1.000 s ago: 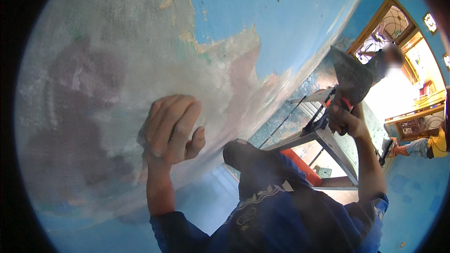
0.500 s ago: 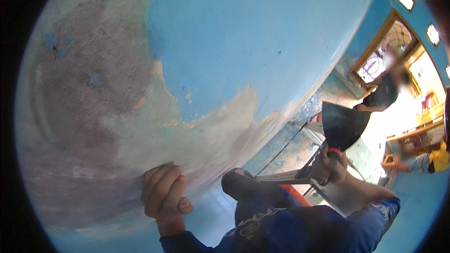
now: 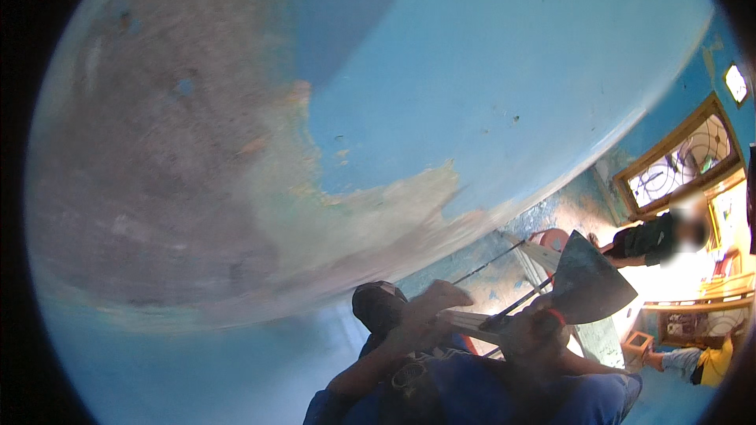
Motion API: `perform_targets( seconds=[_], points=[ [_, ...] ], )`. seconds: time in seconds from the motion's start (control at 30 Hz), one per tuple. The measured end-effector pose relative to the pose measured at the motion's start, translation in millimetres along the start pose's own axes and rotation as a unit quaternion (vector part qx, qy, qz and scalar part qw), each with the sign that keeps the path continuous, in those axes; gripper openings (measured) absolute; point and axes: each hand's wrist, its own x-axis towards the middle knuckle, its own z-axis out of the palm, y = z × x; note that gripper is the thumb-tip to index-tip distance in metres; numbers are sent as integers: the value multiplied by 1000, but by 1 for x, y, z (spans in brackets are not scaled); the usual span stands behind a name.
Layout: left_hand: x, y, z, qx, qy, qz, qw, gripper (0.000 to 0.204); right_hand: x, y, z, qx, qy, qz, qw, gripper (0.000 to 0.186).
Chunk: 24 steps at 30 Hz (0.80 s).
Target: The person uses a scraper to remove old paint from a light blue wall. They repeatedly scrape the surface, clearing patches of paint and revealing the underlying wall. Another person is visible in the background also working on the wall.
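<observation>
My right hand (image 3: 534, 330) grips the red-and-black handle of a wide metal putty knife (image 3: 589, 277), whose blade points upward. My left hand (image 3: 437, 303) is smeared by motion beside it, over the ladder and in front of my body; I cannot make out whether anything is in its fingers. Above both hands spreads a wall (image 3: 488, 63) of light blue paint with a large grey, mauve and cream patch (image 3: 173, 157) where paint is gone. A metal ladder (image 3: 531, 267) stands behind my hands and is partly hidden by them.
A person in dark clothing (image 3: 646, 245) is behind the putty knife at the right. Another person in a yellow top (image 3: 713, 362) is at the lower right, near a small wooden stool (image 3: 636, 345). A framed window (image 3: 681, 153) and bright doorway (image 3: 736, 216) are beyond.
My left hand has left the wall and swung right toward my right hand. The putty knife's blade has tilted toward the right. The wall's blue area fills more of the view.
</observation>
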Motion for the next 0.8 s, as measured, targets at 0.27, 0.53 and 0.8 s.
perform_targets(
  seconds=[0.27, 0.53, 0.8],
  points=[
    [-16, -32, 62, -225, -313, -267, 883, 59, 1, -9, -23, 110, 69, 28, 991, 51],
    [9, -10, 75, -71, -402, -270, 872, 66, 19, -58, 28, 9, 49, -4, 999, 72],
    [-7, -5, 86, 33, -364, -222, 904, 52, 18, -92, 82, -201, 136, -20, 970, 77]
  ],
)
